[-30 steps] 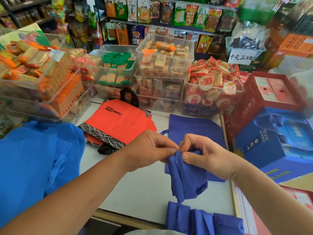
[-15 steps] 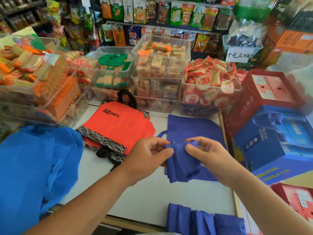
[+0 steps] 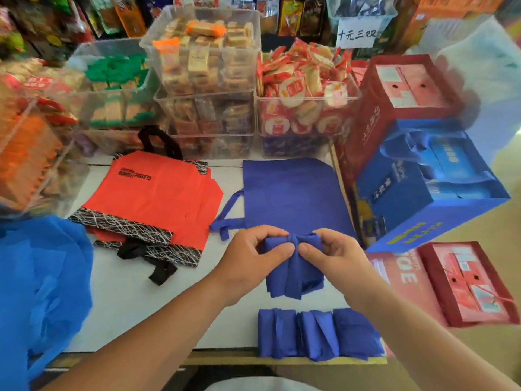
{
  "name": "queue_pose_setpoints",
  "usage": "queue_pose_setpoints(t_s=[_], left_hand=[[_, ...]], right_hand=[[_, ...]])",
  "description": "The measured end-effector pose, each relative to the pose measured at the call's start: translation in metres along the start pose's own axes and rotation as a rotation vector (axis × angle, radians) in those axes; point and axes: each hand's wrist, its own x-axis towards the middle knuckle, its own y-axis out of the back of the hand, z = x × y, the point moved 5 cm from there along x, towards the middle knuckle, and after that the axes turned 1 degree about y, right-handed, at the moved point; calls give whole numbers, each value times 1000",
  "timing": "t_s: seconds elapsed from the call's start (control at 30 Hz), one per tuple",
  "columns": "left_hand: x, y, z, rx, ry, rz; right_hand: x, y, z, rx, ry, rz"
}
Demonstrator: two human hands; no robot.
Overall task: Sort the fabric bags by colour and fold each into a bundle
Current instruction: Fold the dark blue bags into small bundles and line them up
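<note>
1. The dark blue non-woven fabric bag (image 3: 293, 277) is gathered into a narrow pleated strip. Its top is bunched tight and its lower end falls in loose folds.
2. It sits over the white table (image 3: 135, 306), between a flat dark blue bag (image 3: 290, 190) behind it and a row of folded dark blue bundles (image 3: 318, 337) at the near edge. Whether it touches the table cannot be told.
3. The left hand (image 3: 248, 255) grips the left of the bunched top, fingers curled over it and thumb pressed on the front.
4. The right hand (image 3: 335, 252) grips the right side the same way, and the two thumb tips meet at the middle.
5. A stack of orange-red bags with black patterned trim (image 3: 158, 198) lies to the left.
</note>
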Motion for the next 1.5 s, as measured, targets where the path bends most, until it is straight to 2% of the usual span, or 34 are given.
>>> queue_pose_setpoints(t_s=[0.17, 0.33, 0.43, 0.67, 0.83, 1.0, 1.1, 1.2, 1.33, 1.43, 1.5], left_hand=[[27, -53, -7, 98, 9, -58], [32, -99, -46, -38, 252, -171], [26, -118, -63, -91, 318, -223], [28, -136, -85, -62, 367, -193], [38, -147, -94, -51, 382, -190], [55, -159, -116, -9, 448, -241], [66, -160, -130, 30, 539, -188], [72, -157, -152, 57, 601, -130], [77, -128, -180, 245, 560, -61], [82, -86, -182, 459, 406, 22], [87, -53, -180, 698, 259, 124]], right_hand=[[-3, 52, 35, 57, -93, 172], [-9, 97, 77, 145, -199, 284], [-14, 103, 97, 178, -229, 361], [-16, 103, 132, 280, -328, 475], [-9, 111, 136, 233, -326, 390], [9, 124, 144, 35, -348, 245], [28, 136, 163, -76, -361, 291], [45, 137, 191, -204, -408, 261], [59, 133, 218, -427, -431, 253], [62, 130, 201, -903, -238, 308], [60, 120, 192, -1058, -19, 314]])
